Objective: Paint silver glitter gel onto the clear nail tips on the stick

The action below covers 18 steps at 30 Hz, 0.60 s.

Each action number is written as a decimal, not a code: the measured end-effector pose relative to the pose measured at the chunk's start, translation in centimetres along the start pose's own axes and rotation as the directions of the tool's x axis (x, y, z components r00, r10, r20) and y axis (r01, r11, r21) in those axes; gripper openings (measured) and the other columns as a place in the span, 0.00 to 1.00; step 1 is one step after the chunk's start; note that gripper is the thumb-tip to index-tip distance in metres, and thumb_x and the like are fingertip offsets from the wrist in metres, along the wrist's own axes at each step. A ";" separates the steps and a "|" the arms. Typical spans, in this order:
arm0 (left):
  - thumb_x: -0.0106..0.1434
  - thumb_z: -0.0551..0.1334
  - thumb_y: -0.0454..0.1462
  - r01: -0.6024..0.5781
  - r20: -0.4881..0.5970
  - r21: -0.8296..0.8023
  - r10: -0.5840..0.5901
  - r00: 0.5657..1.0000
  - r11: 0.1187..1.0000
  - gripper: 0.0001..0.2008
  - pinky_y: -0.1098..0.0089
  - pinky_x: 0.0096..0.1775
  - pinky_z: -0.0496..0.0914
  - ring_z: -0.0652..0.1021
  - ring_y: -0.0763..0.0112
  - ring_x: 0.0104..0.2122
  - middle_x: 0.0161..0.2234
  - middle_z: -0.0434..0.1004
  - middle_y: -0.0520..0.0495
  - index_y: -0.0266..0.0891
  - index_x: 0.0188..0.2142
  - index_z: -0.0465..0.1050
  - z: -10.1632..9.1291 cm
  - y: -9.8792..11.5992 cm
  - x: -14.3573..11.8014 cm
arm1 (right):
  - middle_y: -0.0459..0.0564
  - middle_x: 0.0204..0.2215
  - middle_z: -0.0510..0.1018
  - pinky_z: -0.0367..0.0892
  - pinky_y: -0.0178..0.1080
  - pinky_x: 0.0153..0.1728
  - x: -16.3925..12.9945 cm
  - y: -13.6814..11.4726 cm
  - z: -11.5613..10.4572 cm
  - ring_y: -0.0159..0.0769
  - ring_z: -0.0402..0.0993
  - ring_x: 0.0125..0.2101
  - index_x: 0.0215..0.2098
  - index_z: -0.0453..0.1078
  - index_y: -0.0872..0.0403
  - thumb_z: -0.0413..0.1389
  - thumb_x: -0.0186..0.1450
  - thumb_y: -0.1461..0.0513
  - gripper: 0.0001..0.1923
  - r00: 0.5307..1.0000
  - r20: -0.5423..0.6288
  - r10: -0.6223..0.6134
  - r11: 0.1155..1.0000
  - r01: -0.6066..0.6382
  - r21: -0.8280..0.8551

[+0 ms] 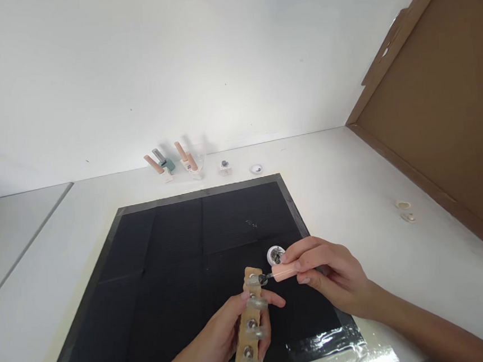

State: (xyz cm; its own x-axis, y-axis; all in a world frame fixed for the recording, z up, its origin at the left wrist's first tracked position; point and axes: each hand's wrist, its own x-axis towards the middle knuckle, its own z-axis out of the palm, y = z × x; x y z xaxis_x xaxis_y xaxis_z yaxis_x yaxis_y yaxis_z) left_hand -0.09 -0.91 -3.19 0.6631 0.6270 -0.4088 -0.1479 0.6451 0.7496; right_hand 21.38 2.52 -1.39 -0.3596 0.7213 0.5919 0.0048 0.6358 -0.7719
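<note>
My left hand (227, 334) grips a wooden stick (249, 327) with several clear nail tips fixed along it, held over the black mat (167, 249). My right hand (329, 272) pinches a peach-coloured brush cap (284, 271); its dark brush tip touches the top nail tip (254, 281) on the stick. A small open white jar (275, 254) with dark glittery contents sits on the mat just behind the brush.
At the back by the white wall stand several small polish bottles (172, 164), a little jar (224, 166) and a lid (257, 169). Two small round caps (405, 210) lie on the white table at right. A brown cardboard panel (438, 107) leans at the right.
</note>
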 end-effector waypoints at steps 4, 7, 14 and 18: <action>0.65 0.47 0.50 0.010 -0.002 0.006 -0.010 1.000 1.000 0.26 0.72 0.24 0.58 0.62 0.75 0.17 0.17 0.64 0.53 0.33 0.45 0.73 0.0 0.0 0.0 | 0.49 0.38 0.76 0.75 0.37 0.34 -0.1 0.1 0.0 0.33 0.76 0.37 0.42 0.68 0.51 0.51 0.68 0.67 0.07 1.000 0.014 0.009 1.000 -0.009 0.015; 0.65 0.47 0.50 0.012 -0.005 0.002 -0.012 1.000 1.000 0.26 0.73 0.24 0.58 0.63 0.76 0.17 0.17 0.64 0.53 0.33 0.46 0.73 0.0 0.0 0.0 | 0.49 0.38 0.76 0.75 0.38 0.37 -0.1 0.0 0.1 0.33 0.76 0.38 0.43 0.68 0.51 0.51 0.68 0.67 0.08 1.000 0.020 0.011 1.000 -0.011 0.026; 0.66 0.46 0.50 0.022 -0.007 0.003 -0.022 1.000 1.000 0.26 0.72 0.25 0.59 0.63 0.76 0.17 0.18 0.65 0.53 0.32 0.45 0.73 -0.1 -0.2 0.1 | 0.49 0.37 0.77 0.75 0.36 0.32 0.1 -0.1 0.1 0.32 0.76 0.36 0.42 0.68 0.50 0.51 0.68 0.66 0.07 1.000 0.007 -0.005 1.000 0.005 -0.003; 0.66 0.46 0.50 0.017 -0.002 0.022 -0.017 1.000 1.000 0.27 0.72 0.25 0.60 0.63 0.75 0.17 0.18 0.65 0.53 0.33 0.46 0.73 -0.1 -0.2 0.1 | 0.49 0.37 0.76 0.74 0.35 0.31 0.0 -0.1 0.1 0.32 0.76 0.35 0.41 0.68 0.50 0.51 0.68 0.66 0.07 1.000 0.007 -0.005 1.000 0.005 0.000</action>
State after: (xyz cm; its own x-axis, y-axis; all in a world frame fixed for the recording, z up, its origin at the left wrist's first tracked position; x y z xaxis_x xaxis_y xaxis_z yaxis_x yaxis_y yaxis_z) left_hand -0.08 -0.88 -3.44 0.6644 0.6167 -0.4222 -0.1202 0.6457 0.7541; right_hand 21.26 2.43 -1.33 -0.3661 0.7165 0.5938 0.0032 0.6391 -0.7692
